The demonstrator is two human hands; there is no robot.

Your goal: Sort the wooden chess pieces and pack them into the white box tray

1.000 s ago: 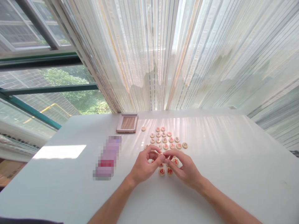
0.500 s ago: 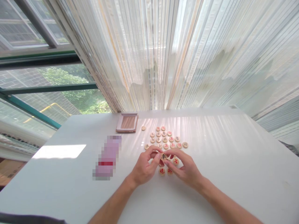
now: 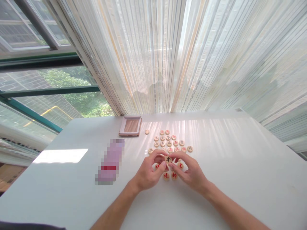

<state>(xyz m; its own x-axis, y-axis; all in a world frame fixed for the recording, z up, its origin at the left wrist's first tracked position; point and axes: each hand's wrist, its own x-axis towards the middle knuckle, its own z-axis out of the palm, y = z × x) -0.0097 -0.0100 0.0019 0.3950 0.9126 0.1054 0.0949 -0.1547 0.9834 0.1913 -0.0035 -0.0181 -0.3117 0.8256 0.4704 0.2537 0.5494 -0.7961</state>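
Note:
Between the fingertips of both my hands is a round Chinese chess piece, its black character facing me. My left hand pinches it from the left side, my right hand from the right. It is held above the table, over the other pieces. Just below it lie a red-lettered piece and, beside that, another red one. Beyond my fingers, several pieces with red or black characters stand in rows, such as a black-lettered piece at the right end. My hands hide some of the pieces.
A shallow framed box sits at the table's back left, with a lone piece beside it. A blurred purple item lies left of my hands. Behind the white table hangs a striped curtain, with a window at left.
The held piece has turned slightly between my fingertips and its character reads a little differently. My hands have stayed almost in place.

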